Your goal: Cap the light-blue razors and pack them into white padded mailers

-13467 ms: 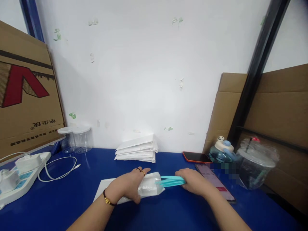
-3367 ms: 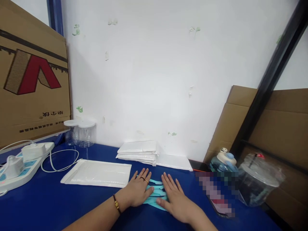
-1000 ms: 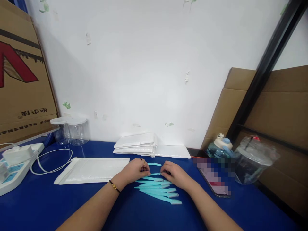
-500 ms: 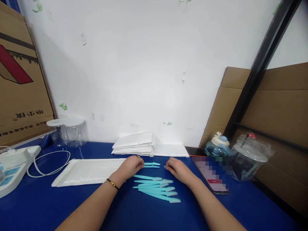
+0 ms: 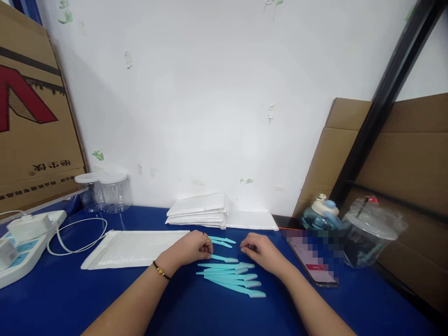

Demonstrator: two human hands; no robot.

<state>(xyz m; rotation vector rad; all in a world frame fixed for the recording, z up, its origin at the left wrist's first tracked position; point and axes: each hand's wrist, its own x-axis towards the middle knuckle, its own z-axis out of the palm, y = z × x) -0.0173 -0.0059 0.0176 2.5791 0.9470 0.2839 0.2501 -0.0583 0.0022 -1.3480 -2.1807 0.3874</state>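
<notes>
Several light-teal eyebrow razors (image 5: 234,290) lie in a loose fan on the blue table, their pale blade ends pointing right. My left hand (image 5: 196,247), with a ring and a dark bracelet, has its fingers pinched at the handle end of the topmost razor (image 5: 226,259) of this fan. Just beyond those fingers lie two separate razors (image 5: 224,240), their left ends hidden by the hand. To the right of them my right hand (image 5: 259,249) is closed with curled fingers. Whatever sits between its fingertips is too small or hidden to make out.
A padded white mailer (image 5: 136,247) lies left of my hands, and a stack of mailers (image 5: 196,212) rests against the wall. A phone (image 5: 311,259), a bagged cup (image 5: 367,233) and a glass teapot (image 5: 320,217) are at right. Clear jars (image 5: 115,196) and a power strip (image 5: 33,252) stand left.
My left hand has come down toward me from the two far razors onto the handle of the fan's topmost one. The small translucent piece at my right fingertips no longer shows.
</notes>
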